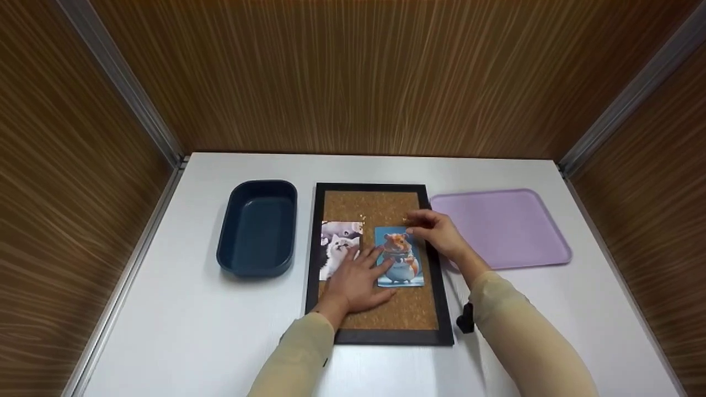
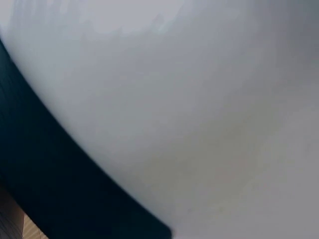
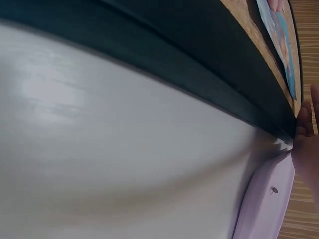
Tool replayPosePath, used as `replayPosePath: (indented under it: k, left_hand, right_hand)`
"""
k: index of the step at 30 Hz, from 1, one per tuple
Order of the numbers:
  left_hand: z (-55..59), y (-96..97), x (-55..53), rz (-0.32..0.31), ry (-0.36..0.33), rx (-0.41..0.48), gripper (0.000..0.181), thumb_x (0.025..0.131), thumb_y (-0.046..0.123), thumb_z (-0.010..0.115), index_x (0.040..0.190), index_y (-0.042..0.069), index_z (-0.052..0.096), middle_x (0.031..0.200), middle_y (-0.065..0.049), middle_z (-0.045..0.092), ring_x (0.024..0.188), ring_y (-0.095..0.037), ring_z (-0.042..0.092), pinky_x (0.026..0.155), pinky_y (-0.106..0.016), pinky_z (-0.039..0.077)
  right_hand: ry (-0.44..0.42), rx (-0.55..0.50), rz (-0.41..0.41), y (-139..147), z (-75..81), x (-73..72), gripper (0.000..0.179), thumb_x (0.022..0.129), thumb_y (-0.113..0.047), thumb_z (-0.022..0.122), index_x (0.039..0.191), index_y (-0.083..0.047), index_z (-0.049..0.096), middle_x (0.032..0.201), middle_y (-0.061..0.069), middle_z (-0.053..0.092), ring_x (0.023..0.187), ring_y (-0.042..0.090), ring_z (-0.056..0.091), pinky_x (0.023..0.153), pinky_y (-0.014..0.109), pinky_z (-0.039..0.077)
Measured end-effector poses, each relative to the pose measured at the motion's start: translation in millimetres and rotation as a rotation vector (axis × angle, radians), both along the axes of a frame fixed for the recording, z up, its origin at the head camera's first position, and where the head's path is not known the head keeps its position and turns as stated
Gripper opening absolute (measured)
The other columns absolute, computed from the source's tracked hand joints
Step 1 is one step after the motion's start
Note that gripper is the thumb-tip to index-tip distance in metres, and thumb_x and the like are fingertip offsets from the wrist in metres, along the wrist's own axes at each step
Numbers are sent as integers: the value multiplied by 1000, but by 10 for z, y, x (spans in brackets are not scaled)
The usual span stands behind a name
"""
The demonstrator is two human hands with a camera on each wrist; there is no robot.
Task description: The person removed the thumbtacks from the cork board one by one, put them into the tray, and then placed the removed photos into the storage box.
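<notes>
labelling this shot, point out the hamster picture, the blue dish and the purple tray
Hamster picture (image 1: 405,259), head view, near its middle
Blue dish (image 1: 259,231), head view, inside bottom
Purple tray (image 1: 502,229), head view, flat surface

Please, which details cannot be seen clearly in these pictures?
Head: part of the kitten card, covered by the left hand.
Head: gold specks at that card's corner, too small to identify.
Head: anything held in the right hand, too small to tell.
Right wrist: part of that hand, cut by the right edge.
</notes>
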State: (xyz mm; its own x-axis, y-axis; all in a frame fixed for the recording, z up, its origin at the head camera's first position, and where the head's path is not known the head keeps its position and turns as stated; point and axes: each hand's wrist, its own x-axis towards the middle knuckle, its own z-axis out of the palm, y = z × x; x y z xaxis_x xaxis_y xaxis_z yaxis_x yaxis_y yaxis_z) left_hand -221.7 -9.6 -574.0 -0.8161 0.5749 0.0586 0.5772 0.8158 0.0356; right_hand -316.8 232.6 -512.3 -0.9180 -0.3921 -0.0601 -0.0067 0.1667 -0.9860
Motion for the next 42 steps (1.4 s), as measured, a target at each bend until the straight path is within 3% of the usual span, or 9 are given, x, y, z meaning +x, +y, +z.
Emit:
replayPosePath:
  k: [7, 16, 23, 29, 34, 42]
  left_hand:
    - [17, -1, 4, 1, -20, 21, 78, 87, 80, 21, 152, 37, 30, 159, 0, 26, 143, -24, 29, 115, -52, 18]
    - [33, -29, 19, -2, 0, 22, 76, 88, 79, 23, 151, 37, 34, 158, -1, 28, 143, -25, 28, 115, -52, 20]
    - [52, -37, 25, -1, -8, 11, 78, 88, 79, 22, 152, 36, 32, 159, -1, 26, 144, -25, 27, 115, -52, 19]
    - [50, -54, 18, -5, -9, 9, 77, 88, 79, 21, 152, 37, 31, 159, -1, 27, 144, -26, 27, 114, -54, 20]
    - [36, -62, 23, 5, 12, 14, 79, 88, 79, 22, 152, 35, 34, 157, -2, 30, 142, -26, 30, 114, -53, 21]
    - [25, -56, 27, 0, 6, 35, 77, 88, 78, 23, 151, 35, 34, 157, -2, 31, 142, -26, 30, 114, -53, 21]
  right_hand:
    - [-16, -2, 38, -1, -6, 6, 50, 88, 6, 66, 131, 20, 45, 131, 41, 46, 122, 58, 41, 85, 19, 49]
    - [1, 79, 73, -55, 29, 27, 49, 88, 6, 66, 131, 19, 46, 131, 39, 47, 123, 55, 43, 89, 22, 47]
    - [-9, 117, 24, -42, -126, -25, 51, 87, 1, 70, 133, 11, 51, 132, 30, 54, 123, 45, 49, 89, 23, 45]
    - [22, 180, -22, -52, -284, -45, 51, 86, -7, 73, 133, 2, 56, 131, 19, 59, 120, 34, 55, 97, 34, 45]
    - [11, 185, -26, -74, -306, -41, 51, 86, -8, 74, 133, 0, 56, 132, 18, 58, 121, 35, 53, 99, 40, 43]
    - [-10, 201, -30, -66, -301, -29, 55, 86, -11, 75, 135, -2, 55, 132, 14, 59, 122, 32, 52, 98, 35, 43]
